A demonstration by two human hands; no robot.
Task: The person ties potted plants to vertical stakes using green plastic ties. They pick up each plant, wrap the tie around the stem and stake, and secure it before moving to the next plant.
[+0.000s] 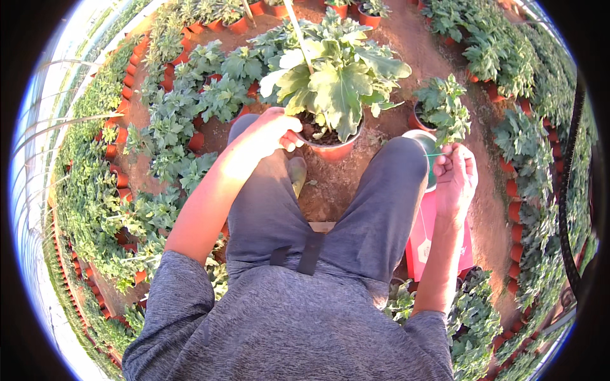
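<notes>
Before my knees stands a leafy green plant (340, 85) in a reddish plastic pot (333, 151), with dark soil inside. A pale thin stake (299, 35) rises among its leaves. My left hand (281, 128) is at the pot's left rim, fingers bent; whether it grips the rim I cannot tell. My right hand (455, 169), beyond my right knee, pinches a thin green tie (434, 155) between thumb and fingers. Just behind it are a smaller potted plant (445, 107) and a round container (421, 138), partly hidden by my knee.
A pink bag (417, 238) with a pale tag lies beside my right thigh, partly behind my forearm. Rows of potted plants (169, 124) line the left side, and more (524, 138) stand at the right. Bare brown soil (424, 47) runs between them.
</notes>
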